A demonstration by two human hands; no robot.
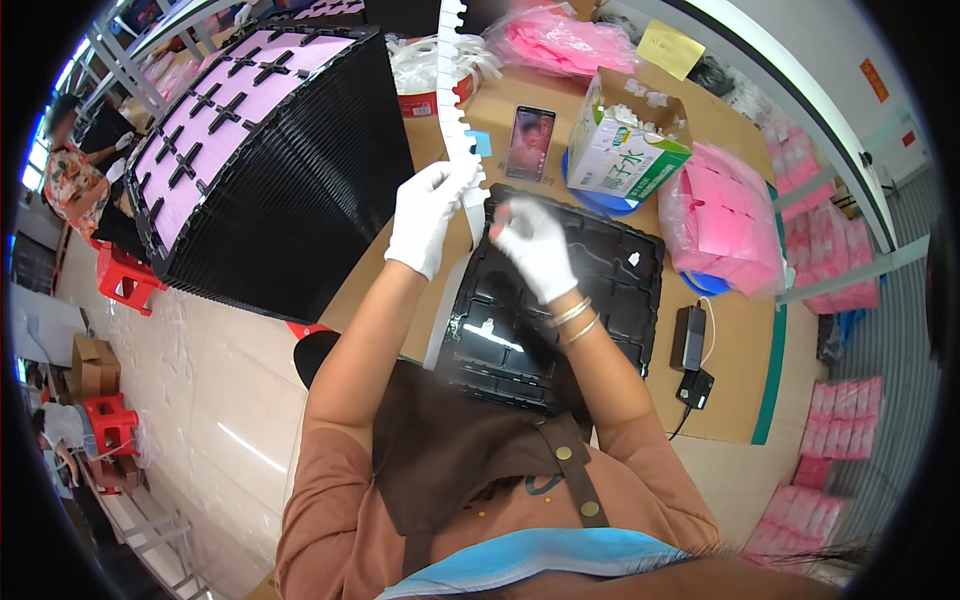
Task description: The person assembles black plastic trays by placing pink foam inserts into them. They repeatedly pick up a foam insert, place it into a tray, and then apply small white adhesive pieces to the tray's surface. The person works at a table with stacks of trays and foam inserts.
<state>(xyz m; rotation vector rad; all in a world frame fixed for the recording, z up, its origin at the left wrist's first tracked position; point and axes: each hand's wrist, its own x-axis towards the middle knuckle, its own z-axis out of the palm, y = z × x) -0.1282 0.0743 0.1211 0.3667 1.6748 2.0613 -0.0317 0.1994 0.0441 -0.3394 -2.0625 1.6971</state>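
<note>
A long white strip with notched edges (450, 100) runs down from the top of the view. My white-gloved left hand (425, 215) is closed on the strip, near its lower end. Just to the right, my gloved right hand (538, 250) is over a black plastic tray (600, 300); bare fingertips show, but motion smears them, so whether they hold anything is unclear. The tray is flat in front of me and has moulded compartments. Small white pieces (634, 259) sit on it, one at the right and one at the lower left.
On my left rises a tall stack of black trays (300, 170) topped with pink sheeting. Behind the tray are a phone (530, 142), an open carton (630, 140) and a red box of white strips (420, 103). Pink bagged packs (725, 220) and a power adapter (688, 340) lie right.
</note>
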